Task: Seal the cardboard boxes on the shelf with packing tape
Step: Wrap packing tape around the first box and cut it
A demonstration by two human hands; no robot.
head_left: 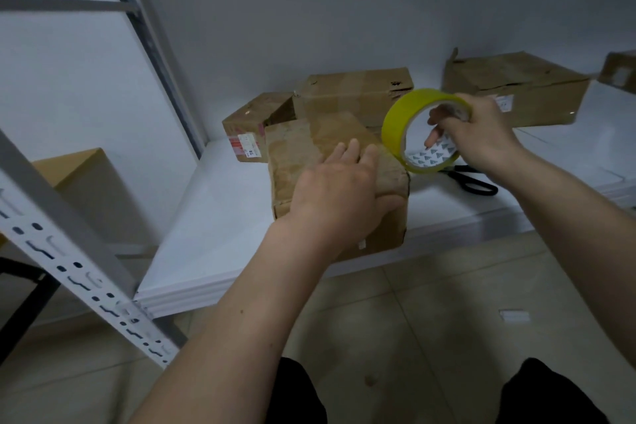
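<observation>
The left hand presses flat on a creased cardboard box at the white shelf's near edge; the right hand grips a glossy yellow tape roll. A far-left box's label reads "78".

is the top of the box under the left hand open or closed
Closed. The flaps of the front box lie flat, and the left hand presses down on them. The right hand holds the tape roll beside it.
</observation>
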